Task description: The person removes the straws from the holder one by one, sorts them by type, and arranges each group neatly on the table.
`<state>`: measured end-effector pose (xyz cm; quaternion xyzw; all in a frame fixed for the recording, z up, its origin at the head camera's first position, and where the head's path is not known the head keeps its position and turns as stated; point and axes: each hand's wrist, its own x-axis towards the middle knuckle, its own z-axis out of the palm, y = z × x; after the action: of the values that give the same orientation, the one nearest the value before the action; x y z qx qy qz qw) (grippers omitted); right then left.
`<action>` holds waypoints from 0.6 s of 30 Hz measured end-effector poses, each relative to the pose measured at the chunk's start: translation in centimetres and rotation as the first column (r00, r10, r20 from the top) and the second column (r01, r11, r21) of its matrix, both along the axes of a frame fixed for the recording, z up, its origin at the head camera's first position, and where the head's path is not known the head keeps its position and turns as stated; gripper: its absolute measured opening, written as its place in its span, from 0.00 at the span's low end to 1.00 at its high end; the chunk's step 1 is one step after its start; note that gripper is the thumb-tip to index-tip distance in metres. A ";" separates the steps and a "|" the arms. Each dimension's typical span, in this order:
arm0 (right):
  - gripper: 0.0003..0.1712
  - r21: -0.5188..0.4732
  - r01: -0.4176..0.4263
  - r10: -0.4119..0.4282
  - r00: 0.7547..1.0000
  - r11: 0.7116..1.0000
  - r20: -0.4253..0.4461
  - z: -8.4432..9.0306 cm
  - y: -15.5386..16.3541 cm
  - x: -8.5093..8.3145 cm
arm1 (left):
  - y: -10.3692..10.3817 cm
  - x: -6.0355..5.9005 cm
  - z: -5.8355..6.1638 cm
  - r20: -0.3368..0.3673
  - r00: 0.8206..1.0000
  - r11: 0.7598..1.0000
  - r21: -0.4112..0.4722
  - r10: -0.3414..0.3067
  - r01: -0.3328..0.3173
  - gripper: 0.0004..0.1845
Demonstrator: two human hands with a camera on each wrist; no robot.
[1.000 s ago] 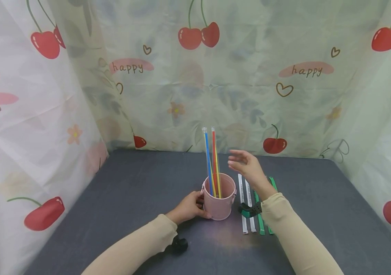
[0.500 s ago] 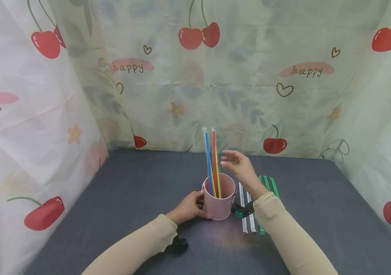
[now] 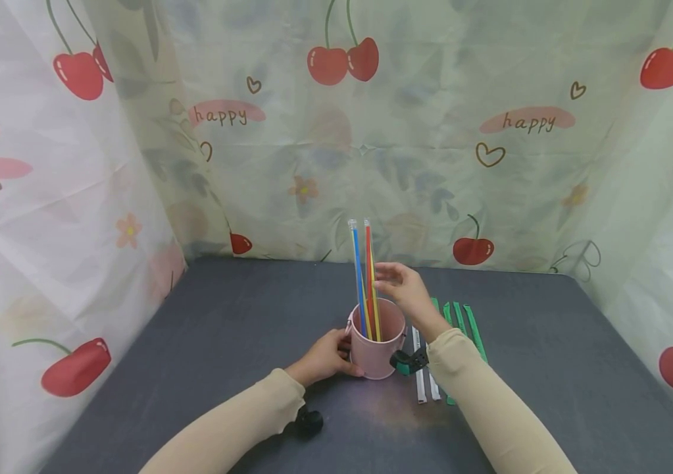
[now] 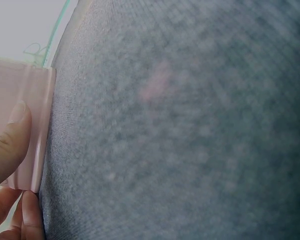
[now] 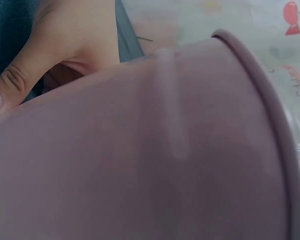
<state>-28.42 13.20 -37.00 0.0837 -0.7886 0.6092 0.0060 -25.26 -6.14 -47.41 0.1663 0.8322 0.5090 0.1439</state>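
A pink bucket (image 3: 375, 361) with small side handles stands upright on the dark table. My left hand (image 3: 325, 359) grips its lower left side; in the left wrist view the thumb (image 4: 14, 142) lies along the pink wall, with the fingers underneath. Out of the bucket rise a blue straw-like stick (image 3: 358, 270), a red one (image 3: 368, 257) and yellow ones (image 3: 377, 319), their tops wrapped in clear film. My right hand (image 3: 408, 289) is over the bucket's right rim, fingertips loosely bent right at the red and yellow sticks. The bucket wall (image 5: 140, 165) fills most of the right wrist view.
To the bucket's right lie slim white wrapped sticks (image 3: 420, 385) and several green ones (image 3: 475, 329), side by side and partly covered by the right forearm. A cherry-print curtain (image 3: 360, 164) closes off the back and sides of the table (image 3: 241, 316).
My right hand has moved left, from beside the bucket to the coloured sticks, uncovering more green wrapped sticks. The left hand and the bucket have stayed in place.
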 end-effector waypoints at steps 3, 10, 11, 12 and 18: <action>0.24 0.018 0.005 -0.005 1.000 1.000 0.010 -0.2 -0.1 -0.1 | 0.0 0.0 0.1 0.006 1.000 1.000 0.003 0.001 -0.001 0.38; 0.23 0.025 0.022 -0.023 0.999 0.999 0.028 -0.4 -0.4 0.0 | 0.1 0.0 0.2 0.010 1.000 1.000 0.001 -0.001 0.001 0.38; 0.23 0.025 0.025 -0.025 0.999 0.999 0.029 -0.3 -0.4 0.0 | 0.0 0.0 0.2 0.010 1.000 1.000 0.001 -0.001 0.001 0.38; 0.23 0.027 0.025 -0.026 0.999 0.999 0.031 -0.3 -0.5 0.1 | 0.0 0.0 0.2 0.009 1.000 1.000 0.000 -0.002 0.002 0.38; 0.22 0.043 0.038 -0.039 0.999 0.998 0.029 -0.1 -0.7 0.3 | 0.0 0.0 0.2 0.004 1.000 1.000 -0.003 -0.005 0.005 0.38</action>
<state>-28.09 12.50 -37.11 0.0595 -0.8029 0.5931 0.0039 -25.23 -6.09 -47.19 0.1673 0.8323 0.5076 0.1470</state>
